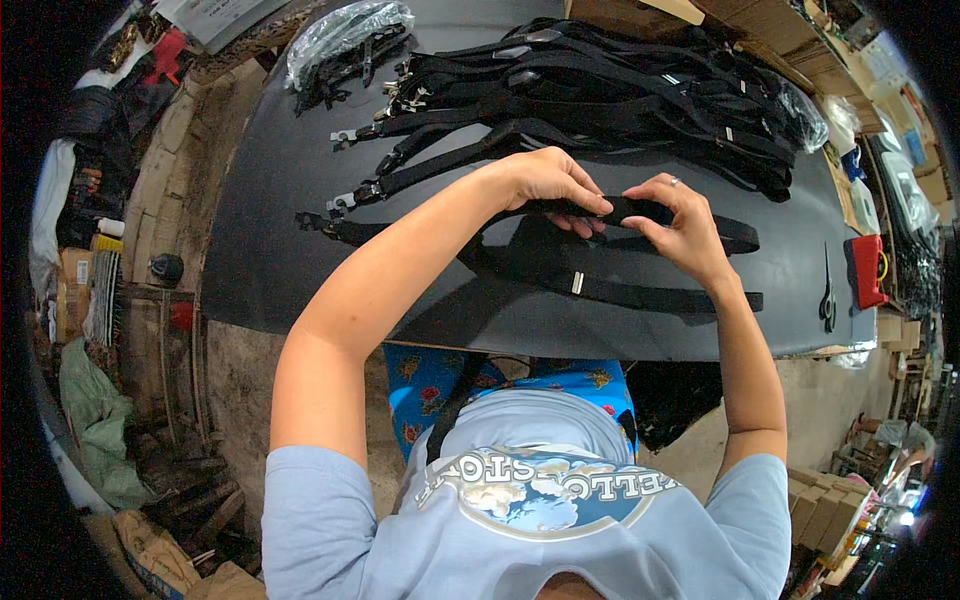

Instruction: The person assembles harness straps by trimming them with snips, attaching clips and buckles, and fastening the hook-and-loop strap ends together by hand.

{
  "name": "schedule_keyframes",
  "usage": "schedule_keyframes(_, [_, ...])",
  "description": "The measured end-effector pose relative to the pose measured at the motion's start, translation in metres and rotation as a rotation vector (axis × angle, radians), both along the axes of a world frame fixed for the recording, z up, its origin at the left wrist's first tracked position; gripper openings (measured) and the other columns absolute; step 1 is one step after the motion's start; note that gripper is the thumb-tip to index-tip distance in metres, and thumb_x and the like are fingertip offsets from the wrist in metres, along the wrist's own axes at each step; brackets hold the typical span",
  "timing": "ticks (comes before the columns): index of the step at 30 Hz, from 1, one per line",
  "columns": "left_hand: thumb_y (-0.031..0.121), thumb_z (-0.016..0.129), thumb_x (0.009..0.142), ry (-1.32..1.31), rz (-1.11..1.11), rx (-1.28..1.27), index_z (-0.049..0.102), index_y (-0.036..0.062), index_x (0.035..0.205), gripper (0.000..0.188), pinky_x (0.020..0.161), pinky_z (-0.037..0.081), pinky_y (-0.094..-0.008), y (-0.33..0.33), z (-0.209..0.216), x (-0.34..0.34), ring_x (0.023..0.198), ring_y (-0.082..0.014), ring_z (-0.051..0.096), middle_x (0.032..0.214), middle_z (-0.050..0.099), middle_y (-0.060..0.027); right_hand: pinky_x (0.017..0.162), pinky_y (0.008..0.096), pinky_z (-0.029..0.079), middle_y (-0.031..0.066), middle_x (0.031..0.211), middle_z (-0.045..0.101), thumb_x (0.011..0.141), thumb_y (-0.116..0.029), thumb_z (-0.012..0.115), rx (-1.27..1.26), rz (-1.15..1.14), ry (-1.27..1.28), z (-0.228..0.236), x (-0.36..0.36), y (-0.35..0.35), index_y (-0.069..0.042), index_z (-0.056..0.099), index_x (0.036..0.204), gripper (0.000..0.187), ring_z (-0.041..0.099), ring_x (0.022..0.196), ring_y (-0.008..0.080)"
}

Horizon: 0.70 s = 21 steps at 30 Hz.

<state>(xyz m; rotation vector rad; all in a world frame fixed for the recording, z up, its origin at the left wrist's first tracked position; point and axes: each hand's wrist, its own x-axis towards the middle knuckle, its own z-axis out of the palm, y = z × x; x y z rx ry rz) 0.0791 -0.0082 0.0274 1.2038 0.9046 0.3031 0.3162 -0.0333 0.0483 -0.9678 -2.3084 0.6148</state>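
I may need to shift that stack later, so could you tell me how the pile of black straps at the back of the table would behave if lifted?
The pile of black straps would probably sag and trail, since each band lies limp on the table. The metal clips at the ends may snag one another. Likely light for its bulk.

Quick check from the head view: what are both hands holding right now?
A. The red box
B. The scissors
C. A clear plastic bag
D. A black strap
D: the left hand and right hand both pinch a black strap above the table; the scissors lie untouched at the right edge.
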Motion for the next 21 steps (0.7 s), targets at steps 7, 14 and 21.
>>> schedule_keyframes(7, [0.021, 0.073, 0.086, 0.033, 0.014, -0.050, 0.072, 0.0005, 0.100, 0.024, 0.066, 0.055, -0.0240, 0.0007, 0.0025, 0.0001, 0.082, -0.0158, 0.072, 0.096, 0.073, -0.0093, 0.078, 0.0360, 0.049, 0.0132, 0.091, 0.065, 0.073, -0.008, 0.077, 0.081, 0.012, -0.038, -0.0012, 0.0006, -0.0047, 0.000, 0.067, 0.098, 0.028, 0.063, 0.088, 0.0299])
schedule_keyframes(14, [0.017, 0.073, 0.085, 0.019, 0.020, -0.025, 0.071, -0.0010, 0.100, 0.023, 0.065, 0.056, -0.0244, -0.0014, 0.0034, -0.0005, 0.082, -0.0171, 0.072, 0.094, 0.073, -0.0102, 0.081, 0.0391, 0.048, 0.0143, 0.090, 0.064, 0.074, -0.008, 0.075, 0.078, 0.001, -0.009, -0.0042, 0.0003, -0.0074, -0.002, 0.067, 0.097, 0.025, 0.061, 0.091, 0.0331])
schedule_keyframes(21, [0.013, 0.074, 0.084, 0.029, 0.046, -0.029, 0.069, -0.0034, 0.102, 0.025, 0.064, 0.055, -0.0243, -0.0006, -0.0017, 0.0001, 0.080, -0.0181, 0.072, 0.092, 0.072, -0.0116, 0.081, 0.0393, 0.047, 0.0138, 0.091, 0.064, 0.073, -0.007, 0.075, 0.061, -0.003, -0.004, -0.0083, 0.0001, -0.0081, -0.001, 0.066, 0.096, 0.025, 0.060, 0.092, 0.0328])
